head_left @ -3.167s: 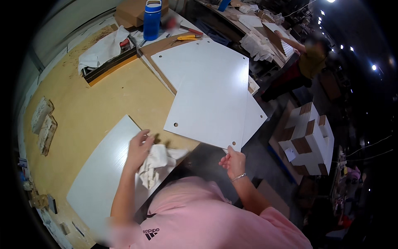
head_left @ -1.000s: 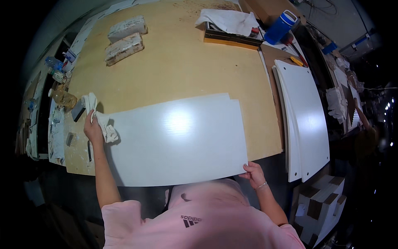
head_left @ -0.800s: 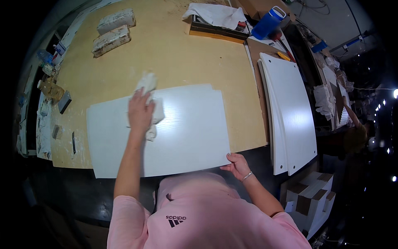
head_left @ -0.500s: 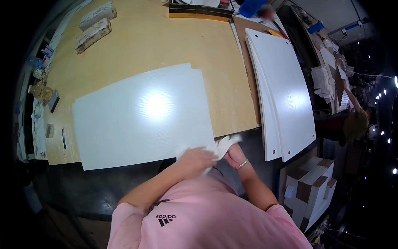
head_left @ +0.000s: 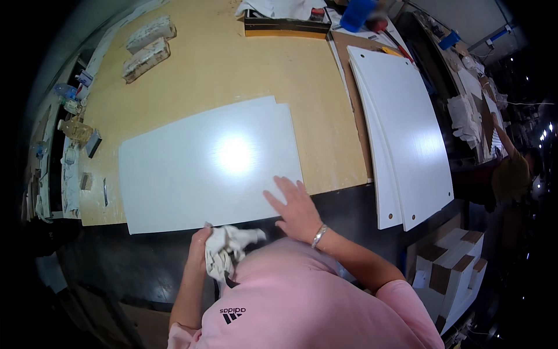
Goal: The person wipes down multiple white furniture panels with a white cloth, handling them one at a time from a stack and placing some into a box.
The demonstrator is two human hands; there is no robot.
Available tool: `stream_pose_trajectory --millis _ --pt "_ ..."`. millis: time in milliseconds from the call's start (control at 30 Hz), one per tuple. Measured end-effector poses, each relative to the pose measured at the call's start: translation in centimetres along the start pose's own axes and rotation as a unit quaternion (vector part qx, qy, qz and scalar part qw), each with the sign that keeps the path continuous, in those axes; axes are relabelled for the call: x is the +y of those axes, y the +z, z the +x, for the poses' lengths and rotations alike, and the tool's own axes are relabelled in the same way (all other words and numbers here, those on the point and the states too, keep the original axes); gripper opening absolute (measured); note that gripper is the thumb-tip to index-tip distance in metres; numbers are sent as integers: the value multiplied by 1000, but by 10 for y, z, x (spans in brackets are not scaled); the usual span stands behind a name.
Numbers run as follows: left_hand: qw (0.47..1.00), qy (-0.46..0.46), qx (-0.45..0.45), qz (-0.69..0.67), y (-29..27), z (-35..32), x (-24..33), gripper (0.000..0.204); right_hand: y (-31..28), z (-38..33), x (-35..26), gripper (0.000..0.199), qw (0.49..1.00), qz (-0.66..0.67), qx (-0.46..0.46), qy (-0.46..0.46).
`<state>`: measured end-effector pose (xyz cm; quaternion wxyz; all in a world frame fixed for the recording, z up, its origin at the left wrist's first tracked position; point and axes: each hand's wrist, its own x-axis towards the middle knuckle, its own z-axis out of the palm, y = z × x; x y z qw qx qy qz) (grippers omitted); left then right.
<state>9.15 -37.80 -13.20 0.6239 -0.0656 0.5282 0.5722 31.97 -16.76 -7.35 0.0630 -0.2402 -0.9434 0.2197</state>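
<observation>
A white panel (head_left: 174, 174) lies on the light wooden tabletop, its near edge reaching the table's front. It has a notched far-right corner and a bright glare spot. Crumpled in my left hand (head_left: 200, 247) is a white cloth (head_left: 224, 250), held just off the panel's near edge, in front of my body. My right hand (head_left: 297, 212), with a silver bracelet at the wrist, has its fingers spread over the panel's near right corner. Whether its fingertips press on the surface I cannot tell.
Stacked white panels with corner holes (head_left: 401, 134) stand at the right. Two wrapped blocks (head_left: 146, 59) rest at the far left; a black tray (head_left: 285, 26) sits at the back. A bottle (head_left: 75, 131) is on the left edge. Another person (head_left: 511, 174) works far right beside a taped carton (head_left: 450, 267).
Both hands were together at the cloth near the panel's right corner. Now the left hand has carried the cloth leftward, and the right hand has let go and spread over the panel.
</observation>
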Motion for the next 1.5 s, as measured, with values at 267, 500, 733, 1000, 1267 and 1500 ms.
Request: stream_pose_trajectory --millis 267,500,733,1000,1267,1500 --pt "988 52 47 -137 2 2 -1 40 46 44 -37 75 988 -84 -46 -122" --pt "988 88 106 -70 21 -29 18 34 39 54 -64 59 983 -114 -29 -139" --pt "987 146 70 4 6 -37 27 20 -11 74 -83 58 979 -112 -30 -169" --pt "980 180 -37 81 -53 -26 88 42 -62 101 -96 60 979 -95 -65 -167" --pt "907 321 208 -179 -198 -44 120 24 -34 92 -74 56 968 -115 -50 -216" --pt "618 485 524 330 -164 -82 219 14 -3 78 -59 63 972 -102 -38 -207"
